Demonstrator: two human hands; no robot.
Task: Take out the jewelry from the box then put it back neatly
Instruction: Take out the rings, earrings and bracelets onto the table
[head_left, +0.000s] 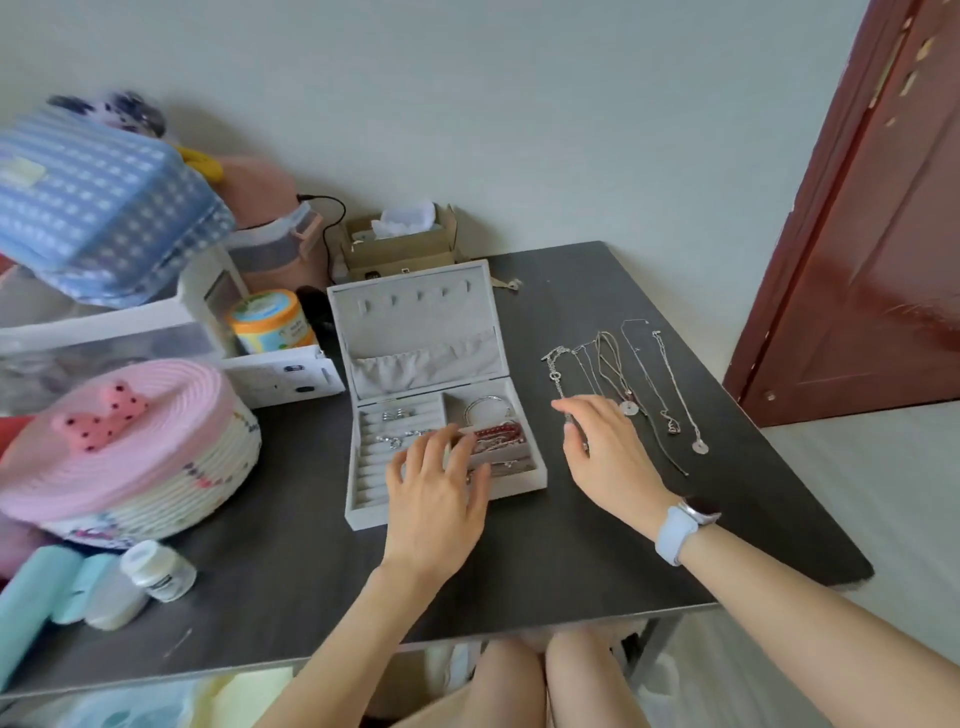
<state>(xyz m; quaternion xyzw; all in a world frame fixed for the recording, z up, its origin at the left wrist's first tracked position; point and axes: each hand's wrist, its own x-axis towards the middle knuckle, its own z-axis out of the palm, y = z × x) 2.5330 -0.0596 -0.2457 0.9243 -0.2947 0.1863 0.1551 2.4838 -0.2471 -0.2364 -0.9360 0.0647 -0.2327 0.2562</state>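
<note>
A grey jewelry box (358, 499) stands open on the dark table (571, 561), its lid upright. Inside are rings (397, 414) in the slotted left part, a silver bangle (485, 405) and red bead bracelets (498, 431) on the right. My left hand (436, 488) lies over the box's front, fingers spread and reaching into it. Several thin silver necklaces (634, 384) lie in a row on the table right of the box. My right hand (608, 447) hovers over the lower ends of the leftmost chains, fingers loosely extended; I cannot tell whether it touches them.
A pink woven basket (119, 452), a white bottle (158, 571) and teal containers (47, 592) crowd the table's left. A cardboard box (400, 249), an orange-lidded tub (270, 319) and a blue checked bag (98, 208) sit behind. A red door (878, 234) stands at right.
</note>
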